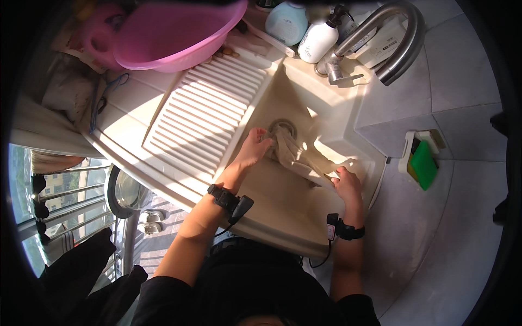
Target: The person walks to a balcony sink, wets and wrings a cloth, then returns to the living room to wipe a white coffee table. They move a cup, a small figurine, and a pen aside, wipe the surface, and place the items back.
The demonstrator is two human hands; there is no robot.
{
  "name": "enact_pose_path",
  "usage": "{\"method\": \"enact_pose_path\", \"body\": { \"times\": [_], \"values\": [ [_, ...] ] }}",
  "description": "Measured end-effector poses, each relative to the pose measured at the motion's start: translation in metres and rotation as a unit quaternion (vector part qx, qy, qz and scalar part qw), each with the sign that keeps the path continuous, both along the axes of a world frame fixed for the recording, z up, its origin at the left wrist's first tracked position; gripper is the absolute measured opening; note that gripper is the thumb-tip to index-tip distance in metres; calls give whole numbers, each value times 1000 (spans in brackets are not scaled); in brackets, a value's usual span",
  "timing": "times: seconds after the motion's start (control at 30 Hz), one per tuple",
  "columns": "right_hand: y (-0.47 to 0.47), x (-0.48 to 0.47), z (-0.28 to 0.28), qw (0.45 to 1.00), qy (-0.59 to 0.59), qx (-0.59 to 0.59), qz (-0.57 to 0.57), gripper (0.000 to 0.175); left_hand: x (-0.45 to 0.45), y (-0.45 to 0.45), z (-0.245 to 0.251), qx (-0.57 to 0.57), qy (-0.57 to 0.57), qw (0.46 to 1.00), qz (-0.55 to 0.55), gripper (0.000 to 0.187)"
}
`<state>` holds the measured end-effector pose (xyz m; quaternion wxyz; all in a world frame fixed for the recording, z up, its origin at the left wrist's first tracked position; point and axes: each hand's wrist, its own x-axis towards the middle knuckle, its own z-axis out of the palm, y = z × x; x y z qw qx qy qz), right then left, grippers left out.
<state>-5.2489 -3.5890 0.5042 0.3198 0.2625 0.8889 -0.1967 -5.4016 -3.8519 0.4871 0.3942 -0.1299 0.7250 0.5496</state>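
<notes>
A thin pale cloth (299, 157) stretches between my two hands inside the cream laundry sink (277, 191). My left hand (256, 147) pinches its left end beside the round drain (283, 127), which the cloth partly covers. At the basin's right side, my right hand (346, 183) grips the other end between thumb and fingers. The middle of the cloth sags and looks wet, with folds running along it. Sunlight falls in patches over the cloth and the basin wall.
A ribbed washboard (204, 110) adjoins the basin on the left, with a pink plastic basin (175, 36) behind it. The metal faucet (338, 61) rises at the back near a white pump bottle (320, 40) and a blue bottle (286, 23). A wall holder carries a green scouring pad (425, 165).
</notes>
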Motion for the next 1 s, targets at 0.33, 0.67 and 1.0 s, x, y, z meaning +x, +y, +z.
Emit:
{"method": "enact_pose_path", "body": {
  "times": [0.33,0.67,1.0],
  "values": [
    [-99,-2,-133,995,54,12,78,70,4,14,-8,36,-167,951,258,25],
    [-53,-38,-63,893,136,-357,-236,32,50,27,-71,-54,-303,889,340,18],
    [-18,-67,132,795,261,-528,-146,50,39,55,-23,342,-427,752,369,67]
  ]
}}
